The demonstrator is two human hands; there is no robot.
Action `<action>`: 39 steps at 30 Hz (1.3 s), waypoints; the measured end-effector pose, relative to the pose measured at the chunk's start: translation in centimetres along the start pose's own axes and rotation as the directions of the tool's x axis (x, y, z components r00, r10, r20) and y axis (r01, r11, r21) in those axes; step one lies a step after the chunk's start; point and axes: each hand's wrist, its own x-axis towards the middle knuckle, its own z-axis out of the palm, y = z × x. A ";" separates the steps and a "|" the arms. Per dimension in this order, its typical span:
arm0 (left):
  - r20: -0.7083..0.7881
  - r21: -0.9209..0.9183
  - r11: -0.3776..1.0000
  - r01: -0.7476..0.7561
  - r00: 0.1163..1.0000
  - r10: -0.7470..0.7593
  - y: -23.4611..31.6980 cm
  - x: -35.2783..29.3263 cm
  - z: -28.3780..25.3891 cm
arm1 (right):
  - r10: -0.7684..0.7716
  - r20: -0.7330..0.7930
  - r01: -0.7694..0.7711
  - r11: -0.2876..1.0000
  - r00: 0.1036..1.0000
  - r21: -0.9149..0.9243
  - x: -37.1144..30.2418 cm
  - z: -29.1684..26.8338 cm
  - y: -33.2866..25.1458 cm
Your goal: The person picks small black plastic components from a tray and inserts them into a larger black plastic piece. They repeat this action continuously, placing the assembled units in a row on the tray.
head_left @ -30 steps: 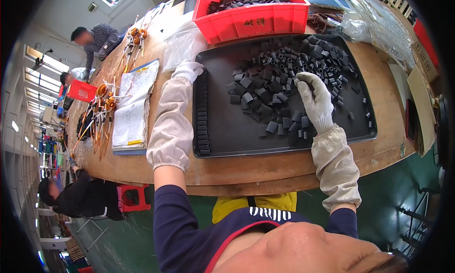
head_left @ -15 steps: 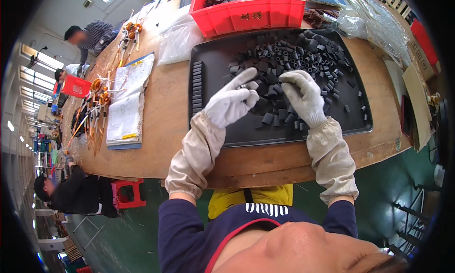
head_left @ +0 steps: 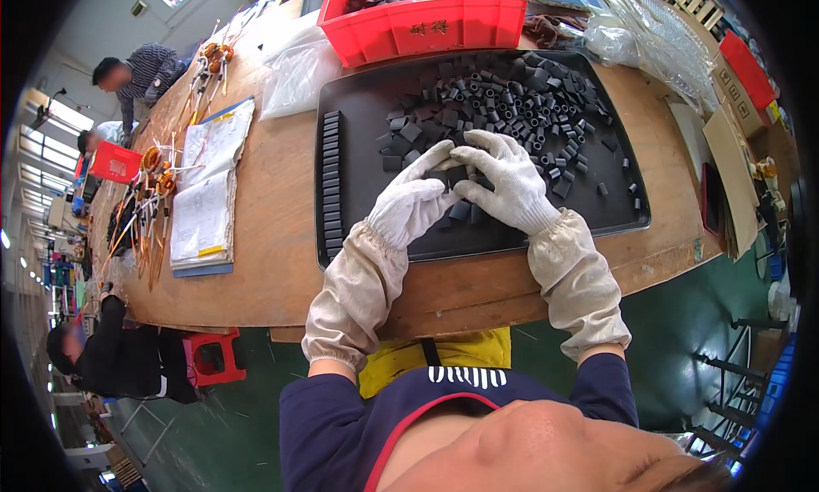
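Both my hands wear white knit gloves and meet above a black tray (head_left: pixel 636 223). My left hand (head_left: pixel 411 203) has its fingers and thumb curved toward the right one. The fingertips of my right hand (head_left: pixel 508 180) are bent in against the left fingertips. Dark pieces show in the gap between the hands; whether they are held or lie on the tray behind, I cannot tell. Beyond the hands spreads a heap of short black tubes (head_left: pixel 503 108), some round, some flattened. Along the tray's left side runs a neat column of black pieces (head_left: pixel 332 180).
A red bin (head_left: pixel 426 38) of black pieces stands behind the tray. Clear plastic bags (head_left: pixel 300 78) and papers (head_left: pixel 205 202) lie to the left, near wired copper-coloured coils (head_left: pixel 158 172). Cardboard (head_left: pixel 729 180) stands at the right. Other people (head_left: pixel 128 351) sit along the table's left side.
My hands have come together; they were apart over the tray. The right hand has moved left to the left fingertips. The column's near end now shows beside my left sleeve. The whole view has shifted slightly.
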 end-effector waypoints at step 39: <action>-0.299 0.592 0.784 0.188 0.954 -0.003 -0.3 -0.5 1.4 | 0.300 -0.163 -0.339 0.757 0.940 -0.559 -0.4 -4.1 5.2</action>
